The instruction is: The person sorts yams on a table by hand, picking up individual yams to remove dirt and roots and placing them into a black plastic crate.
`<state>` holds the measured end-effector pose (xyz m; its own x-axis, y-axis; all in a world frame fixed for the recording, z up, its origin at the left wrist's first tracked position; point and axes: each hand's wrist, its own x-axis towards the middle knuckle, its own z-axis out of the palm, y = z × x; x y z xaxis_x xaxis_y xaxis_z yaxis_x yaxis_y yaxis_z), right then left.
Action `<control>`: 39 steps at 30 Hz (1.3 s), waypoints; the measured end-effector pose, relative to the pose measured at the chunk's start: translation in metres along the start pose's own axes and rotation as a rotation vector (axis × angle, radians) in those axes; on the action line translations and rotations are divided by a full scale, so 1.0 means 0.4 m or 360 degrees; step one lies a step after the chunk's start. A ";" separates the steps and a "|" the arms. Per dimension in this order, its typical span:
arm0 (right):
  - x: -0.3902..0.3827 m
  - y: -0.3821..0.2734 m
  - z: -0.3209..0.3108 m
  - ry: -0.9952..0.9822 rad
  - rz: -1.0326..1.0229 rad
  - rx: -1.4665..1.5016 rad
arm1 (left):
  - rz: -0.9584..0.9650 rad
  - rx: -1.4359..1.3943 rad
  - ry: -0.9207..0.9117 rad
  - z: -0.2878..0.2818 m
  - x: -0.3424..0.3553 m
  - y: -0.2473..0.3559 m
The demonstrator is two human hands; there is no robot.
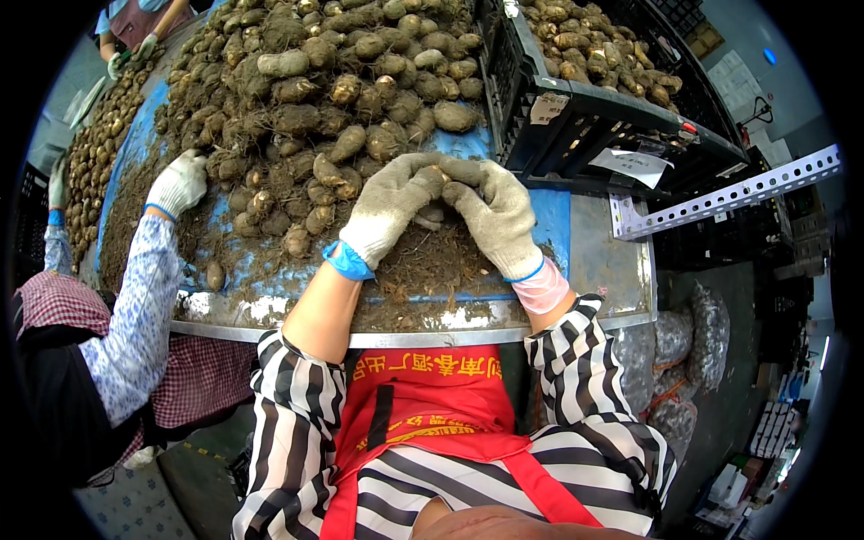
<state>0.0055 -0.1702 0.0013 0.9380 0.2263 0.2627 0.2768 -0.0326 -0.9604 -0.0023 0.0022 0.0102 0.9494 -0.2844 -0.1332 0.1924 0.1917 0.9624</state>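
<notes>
My left hand (391, 207), in a soiled white knit glove over a blue under-glove, is closed at the front of a heap of muddy, hairy tubers (297, 117). My right hand (490, 216), gloved the same way over a pinkish under-glove, meets it with fingers curled inward. Between them they grip what looks like a tuber, mostly hidden by the fingers. Loose soil and roots (423, 270) lie below my hands on the blue sheet (553, 229) over a metal-edged table.
A black crate of tubers (567, 108) stands back right, beside a white slotted bar (729, 189). Filled sacks (706, 342) are low at right. A co-worker's gloved hand (175, 184) reaches into the pile at left; another person (144, 22) works at the upper left beside more tubers (94, 180).
</notes>
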 end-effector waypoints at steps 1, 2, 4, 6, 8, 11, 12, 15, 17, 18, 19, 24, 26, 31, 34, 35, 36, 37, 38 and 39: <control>-0.003 -0.005 0.003 0.0017 0.0096 0.0106 | 0.0017 0.0018 -0.0039 -0.004 0.003 -0.006; -0.005 -0.008 0.003 0.0072 0.0102 0.0075 | 0.0033 0.0035 -0.0079 -0.009 0.008 -0.013; 0.007 0.002 -0.001 0.0160 0.0091 -0.0029 | 0.0074 -0.0101 -0.0124 -0.011 0.007 -0.020; 0.012 -0.006 -0.006 0.0230 0.0092 -0.0204 | 0.0110 -0.0413 -0.0145 -0.008 0.008 -0.034; 0.021 0.005 -0.007 0.0257 0.0024 -0.0165 | 0.0243 -0.0618 -0.0193 -0.015 0.013 -0.041; 0.016 -0.012 0.005 0.0220 0.0029 0.0060 | 0.0309 -0.0765 -0.0228 -0.027 0.021 -0.045; 0.012 -0.018 0.011 0.0189 0.0049 0.0166 | 0.0304 -0.0749 -0.0197 -0.027 0.020 -0.040; 0.009 -0.016 0.006 0.0059 -0.0002 -0.0115 | 0.0221 -0.0479 -0.0023 0.001 -0.006 0.005; 0.007 -0.013 -0.007 0.0092 -0.0152 -0.0423 | 0.0212 -0.0304 0.0001 0.009 -0.003 0.002; 0.008 -0.013 -0.009 0.0102 -0.0230 -0.0571 | 0.0245 -0.0253 -0.0034 0.003 0.007 -0.016; 0.009 -0.012 -0.011 0.0113 -0.0308 -0.0721 | 0.0278 -0.0201 -0.0069 -0.005 0.012 -0.029; 0.017 0.014 -0.006 0.0262 -0.0181 -0.0589 | 0.0233 -0.0361 -0.0170 -0.008 0.004 -0.036; 0.018 0.007 -0.009 0.0269 -0.0183 -0.0373 | 0.0311 -0.0337 -0.0084 0.002 0.007 -0.025; 0.007 -0.006 0.016 0.0058 -0.0057 0.0157 | 0.0482 0.0465 0.0048 -0.023 0.008 -0.028; 0.005 0.003 0.003 0.0046 -0.0119 -0.0083 | 0.0340 0.0517 -0.0048 -0.014 0.002 -0.013; 0.006 0.002 -0.005 0.0057 -0.0140 -0.0196 | 0.0242 0.0462 -0.0090 -0.007 0.001 -0.006; 0.008 0.005 -0.005 0.0099 -0.0151 -0.0383 | 0.0209 0.0239 -0.0135 -0.016 0.002 -0.013; 0.012 0.008 -0.004 0.0142 -0.0162 -0.0571 | 0.0176 0.0016 -0.0179 -0.030 0.005 -0.026; 0.015 0.011 -0.003 0.0184 -0.0174 -0.0757 | 0.0144 -0.0206 -0.0221 -0.040 0.005 -0.034; 0.018 0.017 -0.008 0.0220 -0.0169 -0.0667 | 0.0206 -0.0434 -0.0281 -0.036 0.007 -0.031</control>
<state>0.0147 -0.1718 -0.0029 0.9109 0.1184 0.3952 0.4071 -0.4137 -0.8144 0.0017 0.0124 -0.0057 0.9173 -0.3948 0.0515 0.1553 0.4739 0.8668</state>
